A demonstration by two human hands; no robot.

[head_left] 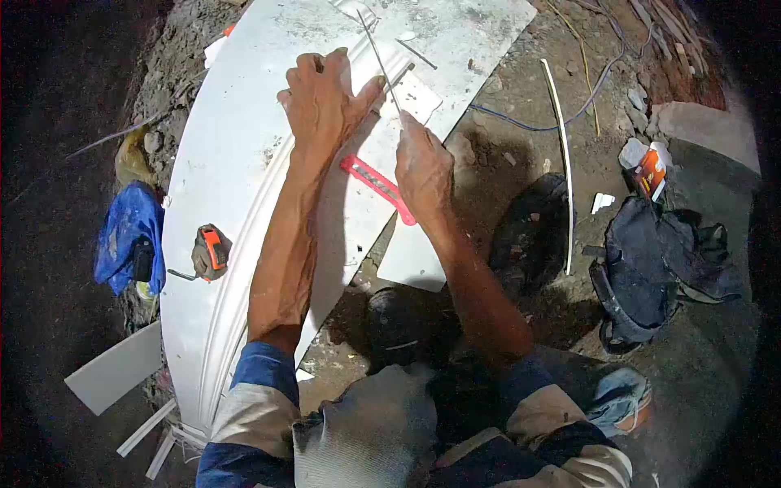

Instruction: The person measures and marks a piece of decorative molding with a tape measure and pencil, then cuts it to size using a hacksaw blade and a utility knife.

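Note:
My left hand presses down on a long white grooved moulding, its thumb spread away from the bent fingers. This moulding runs along a large white board. A thin dark blade is gripped in my right hand and reaches up and left across the moulding's upper part. Below the hands, a red-pink cutter lies on the board. A white offcut sits beside the blade, and a thin dark rod rests further up.
A tape measure lies on the board's left part. Blue cloth is beyond the left edge. On the ground at right are a white strip, cables, an orange-and-white packet and a dark bag.

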